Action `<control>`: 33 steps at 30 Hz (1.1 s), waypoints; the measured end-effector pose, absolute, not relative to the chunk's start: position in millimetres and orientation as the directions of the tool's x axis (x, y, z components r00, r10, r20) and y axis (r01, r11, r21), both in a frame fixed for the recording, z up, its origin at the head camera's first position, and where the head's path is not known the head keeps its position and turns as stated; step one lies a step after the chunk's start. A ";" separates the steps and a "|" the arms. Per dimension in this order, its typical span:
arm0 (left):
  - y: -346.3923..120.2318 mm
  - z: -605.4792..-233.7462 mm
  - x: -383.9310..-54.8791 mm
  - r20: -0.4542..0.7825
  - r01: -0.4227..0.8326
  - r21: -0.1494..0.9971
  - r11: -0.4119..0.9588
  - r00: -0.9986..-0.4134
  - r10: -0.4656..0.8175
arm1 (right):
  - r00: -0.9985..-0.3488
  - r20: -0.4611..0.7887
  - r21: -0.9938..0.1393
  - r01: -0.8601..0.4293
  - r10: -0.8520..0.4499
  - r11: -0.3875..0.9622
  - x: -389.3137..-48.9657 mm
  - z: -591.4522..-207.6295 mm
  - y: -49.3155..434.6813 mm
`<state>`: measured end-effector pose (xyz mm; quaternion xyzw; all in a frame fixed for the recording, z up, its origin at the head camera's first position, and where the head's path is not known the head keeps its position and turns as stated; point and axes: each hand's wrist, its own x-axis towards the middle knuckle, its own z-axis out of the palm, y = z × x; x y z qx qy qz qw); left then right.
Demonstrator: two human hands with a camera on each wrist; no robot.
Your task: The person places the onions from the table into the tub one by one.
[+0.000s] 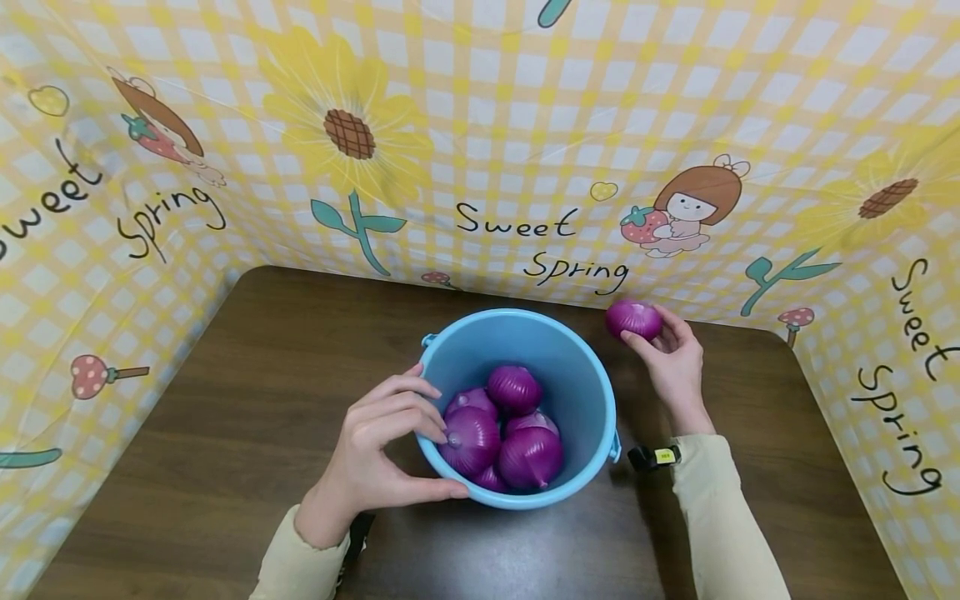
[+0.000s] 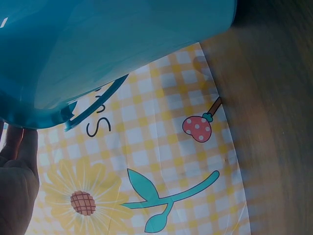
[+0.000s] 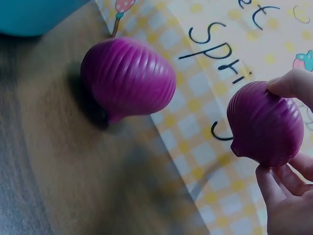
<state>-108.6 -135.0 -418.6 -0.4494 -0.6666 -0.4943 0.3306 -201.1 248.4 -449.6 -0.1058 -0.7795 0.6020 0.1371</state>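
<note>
A light blue bucket (image 1: 517,327) stands on the brown table with several red onions (image 1: 531,457) piled inside it. My left hand (image 1: 382,442) grips the bucket's left rim, its fingers reaching over the edge and the thumb on the near rim. To the right of the bucket, my right hand (image 1: 675,367) pinches a red onion (image 3: 266,125) between thumb and fingertips, held up off the table. In the right wrist view another red onion (image 3: 128,78) lies on the table beside the bucket. From the head view I cannot make out that second onion.
A yellow checked cloth (image 1: 510,125) with flowers and lettering stands as a wall behind the table (image 1: 247,400) and along both sides. The bucket's blue handle (image 2: 100,105) hangs down on its outside. A black strap (image 1: 652,457) is at the right wrist.
</note>
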 end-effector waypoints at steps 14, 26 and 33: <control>-136.1 -419.3 -106.9 0.882 0.924 0.366 0.111 -0.383 0.275 | -0.947 0.161 -0.971 -0.101 0.276 0.218 -191.4 -426.4 236.4; -134.0 -418.6 -108.1 0.888 0.928 0.358 0.104 -0.372 0.271 | -0.941 0.222 -0.966 -0.178 0.255 0.188 -179.5 -409.3 227.3; -134.6 -418.2 -108.8 0.890 0.930 0.354 0.102 -0.368 0.270 | -0.934 0.260 -0.960 -0.223 0.245 0.168 -176.1 -405.0 223.7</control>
